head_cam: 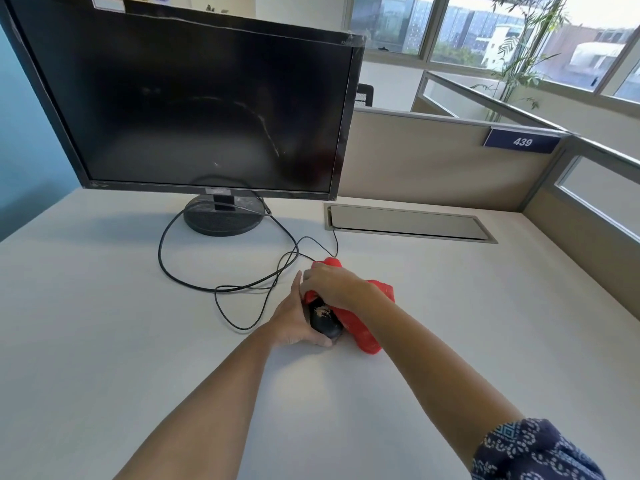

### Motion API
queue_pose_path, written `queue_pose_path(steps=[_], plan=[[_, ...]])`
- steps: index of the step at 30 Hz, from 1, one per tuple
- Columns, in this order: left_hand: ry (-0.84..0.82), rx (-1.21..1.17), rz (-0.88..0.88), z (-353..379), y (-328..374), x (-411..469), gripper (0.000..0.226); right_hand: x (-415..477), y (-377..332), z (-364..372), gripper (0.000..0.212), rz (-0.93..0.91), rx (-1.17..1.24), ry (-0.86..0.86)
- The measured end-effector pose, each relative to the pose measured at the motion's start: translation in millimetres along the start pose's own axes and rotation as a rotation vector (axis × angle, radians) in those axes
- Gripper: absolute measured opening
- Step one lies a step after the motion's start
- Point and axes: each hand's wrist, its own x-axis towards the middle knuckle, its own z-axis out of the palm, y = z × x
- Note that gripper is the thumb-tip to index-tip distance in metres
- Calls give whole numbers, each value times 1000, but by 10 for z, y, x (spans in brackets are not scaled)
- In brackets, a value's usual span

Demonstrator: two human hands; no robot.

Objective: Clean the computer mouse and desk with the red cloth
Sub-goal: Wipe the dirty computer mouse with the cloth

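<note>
Fingers of the right hand [330, 284] are curled down over the red cloth [360, 323], which is pressed onto the front of the black computer mouse [325, 320]; fingers of the left hand [294, 317] are wrapped along the mouse's left side, the thumb tucked under its rear end; the mouse is thus held between both hands on the white desk [104, 323], near the middle; the cloth is bunched to the right of the mouse and spills onto the desk; a black cable [194, 282] is looped across the desk toward the monitor [194, 105]; a patterned sleeve [533, 452] is seen on the right arm.
</note>
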Motion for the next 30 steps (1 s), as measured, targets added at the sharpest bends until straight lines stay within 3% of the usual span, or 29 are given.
queue_pose_path(steps=[3,7,11,15,19,23,30], plan=[[-8,3,0,6,-7,12,154,26,74,2,40,-28,-50,-1],[-14,45,40,21,-1,23,152,57,230,0,38,89,-29,-4],[4,39,47,24,-15,28,154,60,279,37,33,152,142,147],[14,34,40,26,-15,29,156,51,209,104,43,81,170,71],[-8,42,69,26,-6,20,153,18,297,128,42,153,166,56],[-1,49,78,16,5,18,152,-93,322,231,39,237,316,216],[-32,54,75,8,3,11,152,-387,348,341,37,136,506,237]])
